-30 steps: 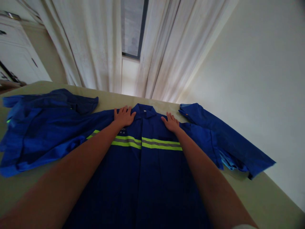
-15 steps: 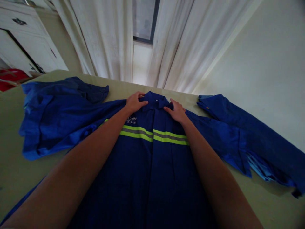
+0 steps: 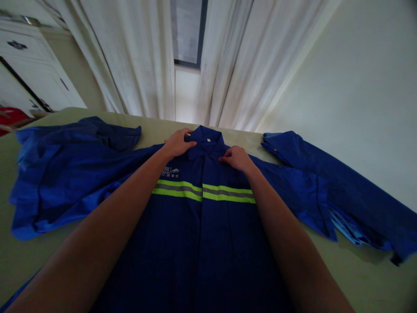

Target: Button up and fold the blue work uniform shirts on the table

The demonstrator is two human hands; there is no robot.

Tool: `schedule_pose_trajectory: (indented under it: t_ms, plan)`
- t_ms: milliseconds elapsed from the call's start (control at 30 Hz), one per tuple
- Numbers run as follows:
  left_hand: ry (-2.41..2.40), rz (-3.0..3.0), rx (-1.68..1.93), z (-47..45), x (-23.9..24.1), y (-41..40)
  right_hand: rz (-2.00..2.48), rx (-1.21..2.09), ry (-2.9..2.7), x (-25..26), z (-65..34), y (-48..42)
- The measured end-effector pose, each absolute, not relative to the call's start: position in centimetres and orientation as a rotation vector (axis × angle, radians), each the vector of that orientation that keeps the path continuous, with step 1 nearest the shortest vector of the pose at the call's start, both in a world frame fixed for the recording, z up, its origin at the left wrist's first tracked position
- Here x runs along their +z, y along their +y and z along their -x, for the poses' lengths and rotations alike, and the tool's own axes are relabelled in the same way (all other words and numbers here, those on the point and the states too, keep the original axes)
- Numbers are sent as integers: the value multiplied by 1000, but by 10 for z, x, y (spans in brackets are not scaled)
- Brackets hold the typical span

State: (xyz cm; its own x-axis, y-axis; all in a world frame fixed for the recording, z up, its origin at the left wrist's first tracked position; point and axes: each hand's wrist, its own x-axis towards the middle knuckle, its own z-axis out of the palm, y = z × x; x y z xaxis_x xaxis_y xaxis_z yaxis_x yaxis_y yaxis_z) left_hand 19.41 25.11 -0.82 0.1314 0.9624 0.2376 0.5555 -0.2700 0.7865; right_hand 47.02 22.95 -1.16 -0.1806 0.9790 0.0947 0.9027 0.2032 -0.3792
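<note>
A dark blue work jacket [image 3: 215, 234] lies spread front up, with yellow-green and grey reflective bands across the chest and a small white logo on its left side as I see it. Its collar [image 3: 213, 134] points away from me, a white label inside. At the collar's left side, my left hand [image 3: 178, 142] grips the fabric between thumb and fingers. My right hand [image 3: 238, 158] is closed in a pinch on the jacket just below the collar's right side. Both sleeves reach outward.
The jacket rests on a pale green covered table [image 3: 156, 124]. Crumpled blue clothing [image 3: 107, 132] lies at the left, and a folded blue garment [image 3: 342, 174] at the right. Behind stand white curtains [image 3: 137, 56], a white cabinet [image 3: 42, 65] and a wall [image 3: 352, 87]. Something red [image 3: 13, 116] shows far left.
My right hand has slid down from beside the collar, and its spread fingers have drawn together on the fabric. My left hand stays at the collar. The view has shifted slightly.
</note>
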Motion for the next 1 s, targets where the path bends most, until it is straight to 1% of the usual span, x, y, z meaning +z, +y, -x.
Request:
schedule_pose_trajectory:
  t_ms: [100, 167, 300, 400, 533, 633, 767, 833, 900, 1000]
  plan:
    - [1525, -1893, 1023, -194, -7, 251, 1773, 240, -2131, -16, -473, 228]
    - [1431, -1906, 1011, -194, -2, 249, 1714, 209, -2083, -21, -473, 228]
    - [1110, -1948, 833, -189, 17, 241, 1608, 310, -2057, -26, -475, 228]
    - [1075, -1998, 697, -183, 36, 235, 1546, 269, -2053, -13, -480, 226]
    - [1139, -2157, 434, -174, 54, 230, 1468, 206, -2346, 23, -485, 216]
    - [1177, -2282, 220, -171, 54, 227, 1350, 238, -2598, 39, -482, 198]
    - [1167, -2342, -119, -167, 39, 219, 1319, 223, -2774, 28, -477, 161]
    - [1134, -2302, -229, -166, 34, 212, 1319, 250, -2764, 20, -477, 145]
    - [1138, -2337, -148, -170, 32, 203, 1389, 221, -2614, 15, -473, 133]
    - [1353, -2492, 254, -198, 28, 181, 1524, 92, -2355, 8, -452, 122]
